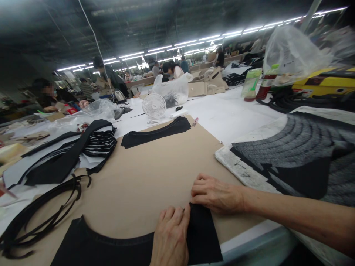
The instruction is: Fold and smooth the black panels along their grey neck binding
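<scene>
At the near edge of the table, your two hands meet over the black cloth point(116, 249), which lies on the brown board point(155, 177) with its curved edge turned away from you. Your left hand point(172, 236) rests palm down on the cloth, its fingers side by side and their tips close to that edge. Your right hand point(216, 194) comes in from the side with its fingers curled in at the upper right corner of the cloth, just beside the left fingertips. Whether either hand pinches the edge or only presses on it, you cannot tell from here, as the knuckles hide the contact.

The step in hand looks like shaping or smoothing the edge at that corner. The next move seems to call for a steady left palm, so the cloth does not slide, and small, even finger work along the curve without stretching it. A second black piece point(155, 132) lies at the far side of the board, well apart from your hands, and the black strips point(33, 207) lie to the left, clear of the work
</scene>
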Demonstrator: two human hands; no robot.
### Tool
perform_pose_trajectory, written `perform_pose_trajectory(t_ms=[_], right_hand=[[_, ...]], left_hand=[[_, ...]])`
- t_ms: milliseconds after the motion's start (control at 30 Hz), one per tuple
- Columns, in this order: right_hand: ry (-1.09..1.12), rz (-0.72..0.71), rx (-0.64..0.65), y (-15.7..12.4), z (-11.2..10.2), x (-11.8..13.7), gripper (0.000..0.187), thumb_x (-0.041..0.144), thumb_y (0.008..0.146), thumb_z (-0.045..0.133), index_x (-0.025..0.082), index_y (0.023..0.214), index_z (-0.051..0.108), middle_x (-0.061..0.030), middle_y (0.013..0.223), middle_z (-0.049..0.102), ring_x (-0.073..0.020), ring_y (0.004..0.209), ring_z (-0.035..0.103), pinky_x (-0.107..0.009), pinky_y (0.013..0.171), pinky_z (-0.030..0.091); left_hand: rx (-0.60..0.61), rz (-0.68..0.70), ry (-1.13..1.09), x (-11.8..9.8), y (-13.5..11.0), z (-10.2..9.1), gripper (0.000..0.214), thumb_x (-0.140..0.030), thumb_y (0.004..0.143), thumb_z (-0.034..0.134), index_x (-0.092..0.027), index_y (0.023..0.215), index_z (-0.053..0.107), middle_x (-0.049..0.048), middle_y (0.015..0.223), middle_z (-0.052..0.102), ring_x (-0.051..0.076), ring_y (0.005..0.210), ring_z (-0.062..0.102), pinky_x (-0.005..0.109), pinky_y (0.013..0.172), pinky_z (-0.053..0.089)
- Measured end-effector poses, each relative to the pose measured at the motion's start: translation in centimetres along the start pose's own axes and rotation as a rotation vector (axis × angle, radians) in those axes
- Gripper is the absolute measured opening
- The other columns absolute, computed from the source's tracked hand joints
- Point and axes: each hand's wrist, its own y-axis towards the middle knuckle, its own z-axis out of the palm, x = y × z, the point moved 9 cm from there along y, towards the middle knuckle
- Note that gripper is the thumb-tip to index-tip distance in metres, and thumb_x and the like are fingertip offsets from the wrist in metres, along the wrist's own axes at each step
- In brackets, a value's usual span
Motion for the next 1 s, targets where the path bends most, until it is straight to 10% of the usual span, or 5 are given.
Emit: perform_pose_trajectory(t_ms=[633,1000], right_hand=[[0.261,0.288,-0.124,-2.0,-0.7,-2.1,0.035,0.009,0.092,0.039,0.016,0.119,0.06,-0.0095,0.101,0.062,-0.0186,0.093,0.053,-0.034,0.085,0.036],[0.054,0.361,-0.04,-1.3,0.0,1.4,0.036,0.009,0.087,0.048,0.02,0.121,0.057,-0.007,0.104,0.061,-0.0227,0.099,0.05,-0.046,0.097,0.03]], left_hand=[[-0.233,0.194,0.288,-2.1,0.0,-0.7,0.048,-0.007,0.081,0.052,-0.01,0.129,0.051,0.003,0.089,0.058,0.019,0.08,0.047,0.033,0.074,0.04],[-0.262,0.196,0.347,-2.2,-0.1,-0.6,0.043,-0.012,0.086,0.049,-0.015,0.128,0.054,0.0057,0.089,0.055,0.02,0.082,0.048,0.033,0.074,0.043]])
